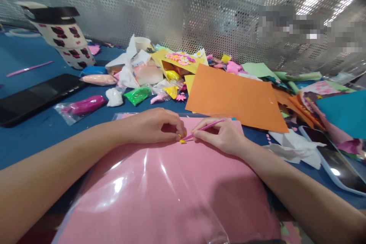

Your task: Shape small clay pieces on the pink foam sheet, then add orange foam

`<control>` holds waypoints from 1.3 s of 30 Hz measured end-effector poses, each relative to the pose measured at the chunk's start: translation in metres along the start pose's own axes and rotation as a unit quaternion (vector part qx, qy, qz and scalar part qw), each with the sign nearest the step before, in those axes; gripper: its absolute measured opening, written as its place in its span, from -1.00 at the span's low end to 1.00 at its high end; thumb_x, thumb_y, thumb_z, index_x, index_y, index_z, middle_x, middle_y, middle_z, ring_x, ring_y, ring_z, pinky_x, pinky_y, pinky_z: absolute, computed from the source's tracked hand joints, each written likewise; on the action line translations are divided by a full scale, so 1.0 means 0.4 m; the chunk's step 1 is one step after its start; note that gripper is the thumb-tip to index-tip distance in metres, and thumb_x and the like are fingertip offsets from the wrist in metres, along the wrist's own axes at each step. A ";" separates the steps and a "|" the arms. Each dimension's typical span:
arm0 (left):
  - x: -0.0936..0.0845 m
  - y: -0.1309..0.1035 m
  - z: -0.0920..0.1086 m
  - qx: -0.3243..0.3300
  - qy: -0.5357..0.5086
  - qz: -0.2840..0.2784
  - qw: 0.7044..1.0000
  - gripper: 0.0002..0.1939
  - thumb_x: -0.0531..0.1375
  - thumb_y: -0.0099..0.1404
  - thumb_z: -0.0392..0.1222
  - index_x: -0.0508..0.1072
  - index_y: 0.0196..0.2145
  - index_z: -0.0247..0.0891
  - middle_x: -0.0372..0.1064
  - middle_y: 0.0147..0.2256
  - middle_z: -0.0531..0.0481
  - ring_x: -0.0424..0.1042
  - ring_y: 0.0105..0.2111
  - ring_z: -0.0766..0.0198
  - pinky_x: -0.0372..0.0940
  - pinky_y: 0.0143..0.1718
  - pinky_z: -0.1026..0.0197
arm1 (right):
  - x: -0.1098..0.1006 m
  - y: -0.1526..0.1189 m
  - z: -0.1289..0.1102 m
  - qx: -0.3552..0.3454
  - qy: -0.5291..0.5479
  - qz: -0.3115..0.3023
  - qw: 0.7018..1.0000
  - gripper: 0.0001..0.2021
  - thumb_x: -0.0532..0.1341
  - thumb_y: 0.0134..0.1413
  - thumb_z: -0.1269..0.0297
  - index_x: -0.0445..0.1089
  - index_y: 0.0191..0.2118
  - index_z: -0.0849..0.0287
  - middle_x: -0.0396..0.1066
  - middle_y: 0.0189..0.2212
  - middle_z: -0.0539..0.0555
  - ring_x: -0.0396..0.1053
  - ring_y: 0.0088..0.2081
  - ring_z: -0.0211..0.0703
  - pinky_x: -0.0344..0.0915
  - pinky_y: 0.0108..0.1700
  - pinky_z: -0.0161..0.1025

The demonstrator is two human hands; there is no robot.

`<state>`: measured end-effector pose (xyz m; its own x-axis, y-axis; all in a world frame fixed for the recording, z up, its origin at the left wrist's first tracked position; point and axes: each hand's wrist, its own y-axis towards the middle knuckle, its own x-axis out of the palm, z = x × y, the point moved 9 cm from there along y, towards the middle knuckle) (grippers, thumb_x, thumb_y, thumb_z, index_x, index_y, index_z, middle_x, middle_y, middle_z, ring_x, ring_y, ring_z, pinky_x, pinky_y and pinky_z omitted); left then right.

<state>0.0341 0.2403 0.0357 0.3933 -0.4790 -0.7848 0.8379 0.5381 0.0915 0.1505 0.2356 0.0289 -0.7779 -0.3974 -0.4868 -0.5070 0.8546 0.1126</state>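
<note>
My right hand (221, 135) is closed round a thin pink tool (210, 125), whose tip points left and down at a small yellow piece (183, 142) on the plastic-covered pink sheet (171, 183). Just left of the tip, my left hand (156, 126) rests on the sheet with its thumb and fingertips pinched together. A bit of yellow shows at those fingertips, too small to make out well. Both hands are near the far edge of the sheet, close to each other.
Behind the hands lie an orange sheet (234, 97), a green clay packet (137, 95) and a magenta clay packet (88, 105). A patterned tumbler (67, 40) and a black device (40, 97) are at the left. A phone (337, 160) and crumpled tissue (297, 148) lie at the right.
</note>
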 end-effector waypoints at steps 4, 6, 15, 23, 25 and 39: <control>-0.001 0.001 0.006 0.007 -0.001 0.000 1.000 -0.84 0.18 0.26 -0.32 0.55 -0.25 -0.17 0.51 -0.27 0.08 0.44 -0.27 0.37 0.26 -0.24 0.37 | 0.003 -0.004 -0.016 -0.042 -0.042 0.008 0.998 -0.90 0.26 0.11 0.39 0.53 -0.39 0.16 0.56 -0.39 0.01 0.47 -0.35 -0.28 0.38 -0.28 -0.34; -0.001 0.002 0.008 0.011 -0.004 0.000 1.000 -0.83 0.17 0.26 -0.33 0.55 -0.25 -0.18 0.52 -0.26 0.07 0.44 -0.27 0.36 0.26 -0.24 0.36 | 0.003 -0.006 -0.025 -0.058 -0.059 0.013 0.996 -0.89 0.26 0.11 0.41 0.54 -0.38 0.16 0.57 -0.39 0.00 0.47 -0.35 -0.29 0.37 -0.26 -0.35; 0.001 0.003 0.005 0.009 -0.010 -0.002 1.000 -0.85 0.17 0.28 -0.31 0.54 -0.25 -0.17 0.51 -0.25 0.07 0.45 -0.26 0.36 0.28 -0.21 0.35 | -0.012 -0.003 -0.008 -0.009 -0.049 -0.004 0.999 -0.87 0.24 0.08 0.42 0.49 -0.46 0.18 0.53 -0.43 0.00 0.44 -0.39 -0.28 0.34 -0.35 -0.34; -0.003 0.003 0.001 0.005 0.002 0.006 1.000 -0.84 0.18 0.27 -0.32 0.54 -0.25 -0.16 0.51 -0.27 0.09 0.44 -0.27 0.38 0.27 -0.23 0.38 | -0.007 0.001 0.009 0.014 0.011 0.011 1.000 -0.85 0.25 0.11 0.31 0.48 -0.45 0.18 0.50 -0.46 0.01 0.44 -0.40 -0.27 0.36 -0.34 -0.33; -0.001 0.001 0.000 0.005 0.002 0.003 1.000 -0.84 0.18 0.27 -0.32 0.54 -0.25 -0.15 0.51 -0.27 0.10 0.44 -0.27 0.38 0.27 -0.24 0.38 | 0.005 0.002 0.000 -0.006 -0.003 0.000 1.000 -0.87 0.26 0.12 0.32 0.51 -0.42 0.17 0.53 -0.41 0.01 0.46 -0.36 -0.27 0.37 -0.30 -0.33; -0.003 0.002 0.001 0.006 0.002 -0.002 1.000 -0.82 0.15 0.29 -0.31 0.54 -0.23 -0.15 0.53 -0.24 0.07 0.44 -0.24 0.34 0.24 -0.20 0.34 | -0.007 -0.002 0.015 0.036 0.012 0.004 0.999 -0.83 0.26 0.11 0.26 0.52 -0.44 0.19 0.52 -0.42 0.05 0.45 -0.38 -0.23 0.39 -0.32 -0.28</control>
<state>0.0342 0.2409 0.0370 0.3888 -0.4786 -0.7872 0.8436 0.5284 0.0954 0.1554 0.2381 0.0250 -0.7903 -0.3980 -0.4659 -0.4741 0.8788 0.0536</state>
